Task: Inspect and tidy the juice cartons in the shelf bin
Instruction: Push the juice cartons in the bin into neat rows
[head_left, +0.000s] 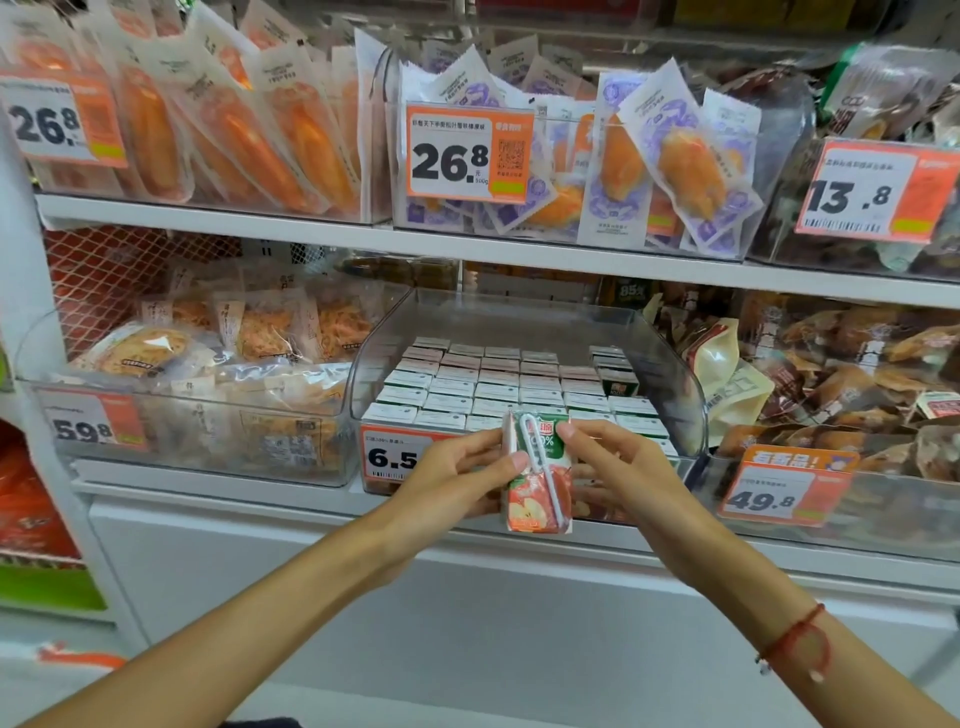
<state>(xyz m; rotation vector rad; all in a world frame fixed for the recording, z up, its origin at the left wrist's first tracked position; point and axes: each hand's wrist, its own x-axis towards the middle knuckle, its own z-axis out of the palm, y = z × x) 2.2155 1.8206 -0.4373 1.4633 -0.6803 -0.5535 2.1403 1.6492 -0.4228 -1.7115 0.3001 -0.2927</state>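
Held up in front of the clear shelf bin (519, 317): one juice carton (537, 470), standing tall, long side up and down, top tipped a little to the left, straw side facing the camera. Pinched from the left by the left hand (457, 473) and from the right by the right hand (618, 467), fingers curled around it. Behind, inside the bin, rows of more cartons (498, 384) packed upright, tops showing.

Upper shelf: orange snack packets (249, 130), purple-printed packets (670, 161), price tag 26.8 (467, 150), tag 13.8 (872, 192); lower shelf: bin of shredded snacks (218, 343) (clear-walled), tag 49.8 (779, 488).
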